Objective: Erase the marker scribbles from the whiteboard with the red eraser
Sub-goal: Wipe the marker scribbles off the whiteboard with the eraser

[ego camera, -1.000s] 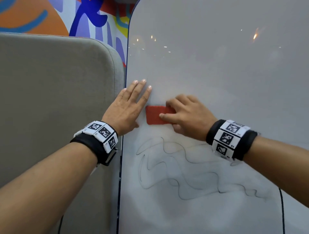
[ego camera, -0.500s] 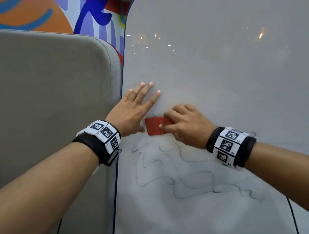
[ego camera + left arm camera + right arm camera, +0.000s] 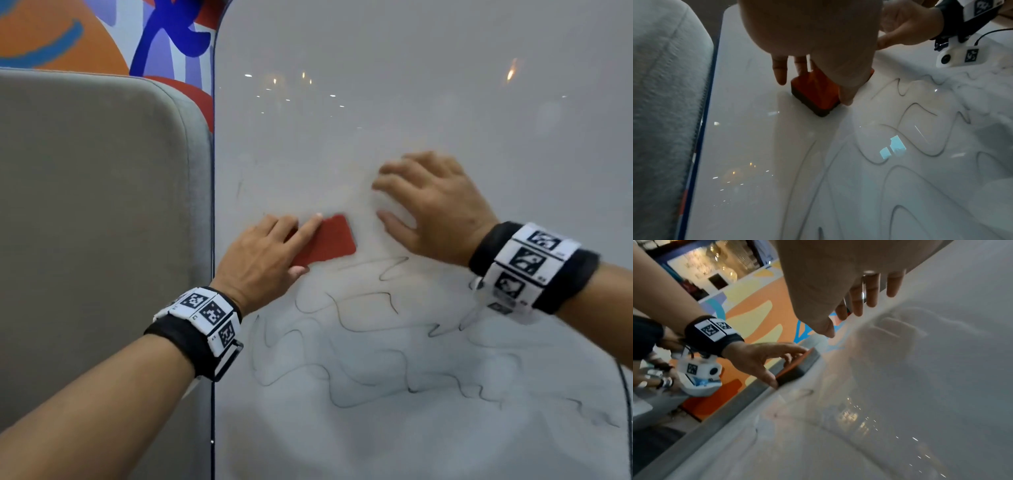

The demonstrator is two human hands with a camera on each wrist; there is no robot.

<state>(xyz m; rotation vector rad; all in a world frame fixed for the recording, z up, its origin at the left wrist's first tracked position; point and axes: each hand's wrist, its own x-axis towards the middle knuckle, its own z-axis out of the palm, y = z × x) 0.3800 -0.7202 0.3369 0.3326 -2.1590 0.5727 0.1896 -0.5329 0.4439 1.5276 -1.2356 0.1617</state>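
Left hand (image 3: 263, 253) gripping red eraser (image 3: 327, 240) on whiteboard (image 3: 411, 120), right hand (image 3: 435, 205) relaxed (fingers spread), scribbles (image 3: 376, 342) below, grey cushion (image 3: 96, 205) alongside

Grey upholstered panel (image 3: 96, 222) left of the board, colourful orange-and-blue mural wall (image 3: 102, 34) behind it.

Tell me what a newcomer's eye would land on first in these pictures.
First comes the red eraser, bright against the pale whiteboard, gripped by the left hand near the board's left edge. Next come the black marker scribbles, looping across the board below both hands. The right hand hovers with spread fingers just right of the eraser, holding nothing.
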